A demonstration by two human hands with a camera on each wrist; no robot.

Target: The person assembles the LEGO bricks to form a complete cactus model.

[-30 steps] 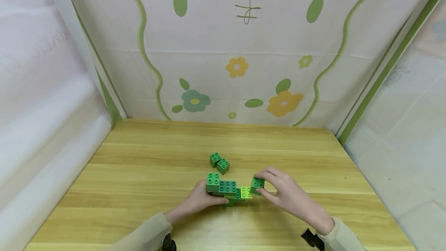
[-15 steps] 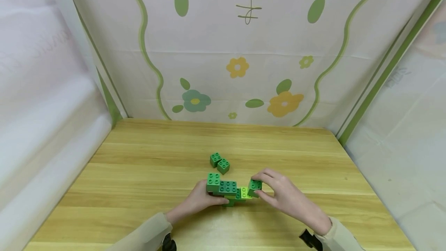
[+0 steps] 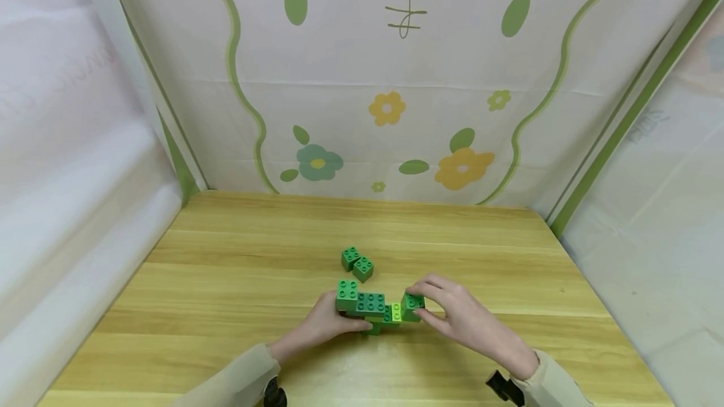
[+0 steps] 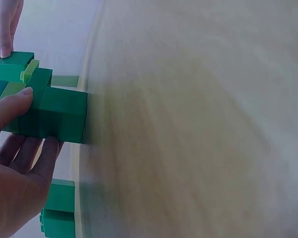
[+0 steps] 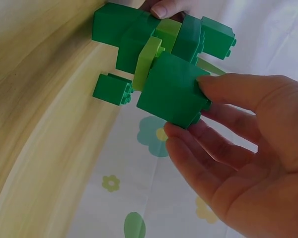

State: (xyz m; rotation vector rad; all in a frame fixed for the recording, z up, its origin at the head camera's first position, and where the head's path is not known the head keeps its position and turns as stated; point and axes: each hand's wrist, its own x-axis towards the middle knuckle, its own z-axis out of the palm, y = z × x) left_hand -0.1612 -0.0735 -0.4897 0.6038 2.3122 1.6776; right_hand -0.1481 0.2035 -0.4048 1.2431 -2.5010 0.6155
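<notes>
My left hand point(image 3: 319, 326) grips a built-up model of green toy building bricks point(image 3: 370, 303) from its left side, thumb along the front. A bright green brick point(image 3: 347, 296) tops the model's left end, and a thin lime piece point(image 3: 396, 311) lies at its right end. Between thumb and fingertips, my right hand point(image 3: 460, 314) pinches a square green brick point(image 3: 412, 308) by its studded top. In the right wrist view that brick point(image 5: 174, 89) sits right against the lime piece point(image 5: 146, 64), with a few lime studs showing beside it. The model's underside is partly behind the left fingers.
Two loose square green bricks point(image 3: 363, 269) lie close together on the wooden table point(image 3: 254, 256), just beyond the model. Printed white cloth point(image 3: 339, 61) rises behind the table's far edge, and more cloth hangs at both sides.
The right hand has carried its brick slightly left, over the right part of the lime piece, covering some of its studs. The left hand and the model have stayed put.
</notes>
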